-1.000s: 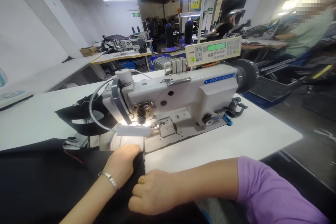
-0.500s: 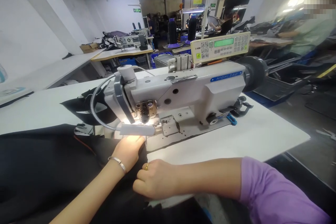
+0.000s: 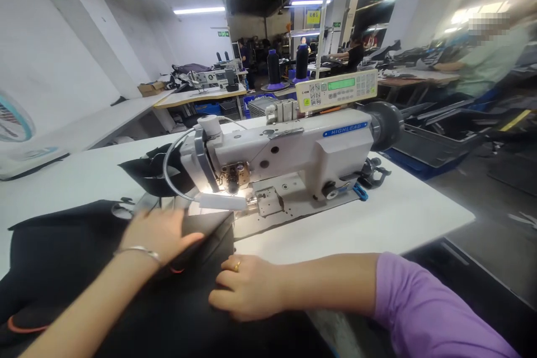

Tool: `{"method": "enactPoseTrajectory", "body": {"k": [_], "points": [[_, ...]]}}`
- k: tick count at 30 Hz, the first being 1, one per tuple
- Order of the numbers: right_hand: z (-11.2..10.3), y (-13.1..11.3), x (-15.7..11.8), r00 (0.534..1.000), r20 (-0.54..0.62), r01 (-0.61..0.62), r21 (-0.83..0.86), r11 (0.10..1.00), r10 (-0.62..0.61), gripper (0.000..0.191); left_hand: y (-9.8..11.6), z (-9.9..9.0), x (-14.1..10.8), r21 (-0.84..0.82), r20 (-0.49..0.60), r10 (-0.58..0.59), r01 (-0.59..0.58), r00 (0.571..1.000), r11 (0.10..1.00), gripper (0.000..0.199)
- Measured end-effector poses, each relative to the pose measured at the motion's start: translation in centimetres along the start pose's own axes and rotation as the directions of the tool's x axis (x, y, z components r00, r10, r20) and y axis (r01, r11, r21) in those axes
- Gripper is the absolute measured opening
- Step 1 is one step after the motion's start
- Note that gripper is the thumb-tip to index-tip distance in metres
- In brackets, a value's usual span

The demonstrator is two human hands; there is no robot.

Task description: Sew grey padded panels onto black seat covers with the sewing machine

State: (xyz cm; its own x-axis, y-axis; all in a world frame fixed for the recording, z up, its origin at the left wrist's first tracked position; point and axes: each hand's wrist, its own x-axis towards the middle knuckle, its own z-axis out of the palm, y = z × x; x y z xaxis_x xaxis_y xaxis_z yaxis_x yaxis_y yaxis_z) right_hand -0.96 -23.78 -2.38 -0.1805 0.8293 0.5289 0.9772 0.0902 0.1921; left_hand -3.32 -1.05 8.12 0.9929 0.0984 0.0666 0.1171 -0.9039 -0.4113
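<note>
A large piece of black fabric (image 3: pixel 184 302) with orange-red edging covers the left front of the table and runs up to the sewing machine (image 3: pixel 289 145). My left hand (image 3: pixel 157 235), somewhat blurred and wearing a bracelet, lies over the fabric left of the needle area with its thumb spread away from the fingers. My right hand (image 3: pixel 249 288), with a ring, has its fingers curled around the fabric's right edge. A small lit lamp (image 3: pixel 222 202) on a bendy metal neck hangs over the needle area and hides the needle itself.
More black pieces (image 3: pixel 155 170) lie behind the machine head. A control panel (image 3: pixel 338 90) and thread cones (image 3: pixel 274 69) stand behind it. At the left is a white fan (image 3: pixel 14 123). A person in a light green top (image 3: pixel 490 59) works at a table on the right.
My left hand has come away from beside the lamp and moved left over the fabric, its thumb now spread. The right hand keeps the fabric edge. The camera view has shifted slightly.
</note>
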Motion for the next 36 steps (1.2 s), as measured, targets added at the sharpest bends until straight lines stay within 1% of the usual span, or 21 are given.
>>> {"method": "enactPoseTrajectory", "body": {"k": [1, 3, 5, 6, 8, 10, 11, 12, 13, 15, 16, 18, 20, 21, 23, 24, 26, 29, 31, 34, 36], "points": [[0.0, -0.4, 0.0, 0.998, -0.032, 0.057, -0.006, 0.998, -0.057, 0.015, -1.8, -0.4, -0.5, 0.011, 0.05, -0.034, 0.033, 0.998, 0.999, 0.059], [0.1, -1.2, 0.5, 0.981, -0.075, 0.18, -0.01, 0.984, -0.181, 0.015, -4.6, -1.2, -1.5, -0.018, 0.144, -0.018, 0.021, 0.989, 1.0, 0.045], [0.0, -1.7, 1.5, 0.967, -0.039, 0.254, 0.036, 0.967, -0.253, 0.016, -5.5, -2.2, -2.3, -0.095, 0.225, 0.047, -0.026, 0.973, 0.995, 0.026], [-0.3, -1.7, 2.2, 0.965, 0.0, 0.261, 0.059, 0.964, -0.261, 0.016, -5.2, -2.8, -2.6, -0.14, 0.246, 0.083, -0.05, 0.966, 0.989, 0.021], [-1.6, -1.4, 3.7, 0.979, 0.072, 0.183, 0.114, 0.976, -0.192, 0.012, -3.4, -4.1, -2.9, -0.214, 0.247, 0.157, -0.104, 0.956, 0.971, 0.02], [-3.3, -0.8, 4.8, 0.996, 0.081, 0.01, 0.211, 0.978, -0.027, 0.01, -0.8, -5.1, -3.1, -0.275, 0.216, 0.236, -0.173, 0.948, 0.946, 0.023], [-4.0, -0.5, 5.0, 0.996, 0.071, -0.079, 0.279, 0.957, 0.061, 0.011, 0.5, -5.3, -3.2, -0.325, 0.212, 0.279, -0.202, 0.937, 0.924, 0.023], [-4.5, -0.3, 4.9, 0.988, 0.072, -0.151, 0.349, 0.925, 0.134, 0.012, 1.8, -5.2, -3.4, -0.387, 0.221, 0.317, -0.215, 0.922, 0.897, 0.023], [-4.7, -0.3, 4.4, 0.984, 0.086, -0.179, 0.406, 0.896, 0.158, 0.012, 2.9, -4.8, -3.6, -0.45, 0.236, 0.345, -0.213, 0.908, 0.867, 0.022], [-4.2, -0.5, 2.9, 0.986, 0.144, -0.135, 0.432, 0.892, 0.08, 0.013, 4.8, -3.2, -4.4, -0.536, 0.28, 0.371, -0.177, 0.885, 0.826, 0.023], [-3.5, -0.7, 1.9, 0.983, 0.185, -0.091, 0.419, 0.903, 0.013, 0.015, 5.5, -2.2, -5.0, -0.532, 0.306, 0.355, -0.15, 0.883, 0.833, 0.029], [-2.0, -1.0, 0.2, 0.966, 0.245, -0.019, 0.379, 0.925, -0.08, 0.017, 6.7, -0.1, -6.3, -0.434, 0.326, 0.278, -0.118, 0.903, 0.893, 0.04], [-0.7, -0.9, -0.6, 0.961, 0.243, 0.044, 0.332, 0.942, -0.13, 0.013, 7.7, 1.5, -7.4, -0.31, 0.251, 0.234, -0.151, 0.939, 0.939, 0.042], [-0.3, -0.7, -0.7, 0.966, 0.221, 0.07, 0.283, 0.957, -0.137, 0.011, 8.1, 1.9, -7.8, -0.266, 0.193, 0.236, -0.181, 0.952, 0.947, 0.044], [0.2, -0.1, -0.4, 0.979, 0.166, 0.092, 0.137, 0.986, -0.115, 0.01, 8.4, 2.2, -8.0, -0.239, 0.109, 0.27, -0.239, 0.957, 0.941, 0.049], [0.2, 0.2, -0.1, 0.987, 0.139, 0.079, 0.061, 0.995, -0.087, 0.012, 8.4, 2.1, -7.9, -0.248, 0.099, 0.287, -0.256, 0.953, 0.934, 0.052], [0.2, 0.4, 0.2, 0.994, 0.101, 0.036, -0.03, 0.999, -0.032, 0.017, 7.9, 1.4, -7.5, -0.282, 0.122, 0.323, -0.279, 0.938, 0.918, 0.056], [-0.1, 0.3, 0.4, 0.997, 0.07, -0.005, -0.031, 0.999, 0.007, 0.018, 6.8, 0.1, -6.7, -0.295, 0.186, 0.356, -0.294, 0.916, 0.909, 0.061], [-0.2, 0.2, 0.4, 0.998, 0.059, -0.018, -0.017, 1.0, 0.019, 0.018, 6.5, -0.5, -6.3, -0.289, 0.225, 0.368, -0.299, 0.902, 0.909, 0.059], [-0.2, 0.1, 0.3, 0.999, 0.044, -0.021, -0.002, 1.0, 0.021, 0.018, 7.1, -0.2, -5.6, -0.269, 0.254, 0.368, -0.3, 0.895, 0.915, 0.053], [-0.1, 0.1, 0.3, 1.0, 0.016, -0.022, 0.011, 1.0, 0.022, 0.018, 7.7, 0.4, -5.0, -0.266, 0.238, 0.351, -0.287, 0.906, 0.92, 0.056]]}}
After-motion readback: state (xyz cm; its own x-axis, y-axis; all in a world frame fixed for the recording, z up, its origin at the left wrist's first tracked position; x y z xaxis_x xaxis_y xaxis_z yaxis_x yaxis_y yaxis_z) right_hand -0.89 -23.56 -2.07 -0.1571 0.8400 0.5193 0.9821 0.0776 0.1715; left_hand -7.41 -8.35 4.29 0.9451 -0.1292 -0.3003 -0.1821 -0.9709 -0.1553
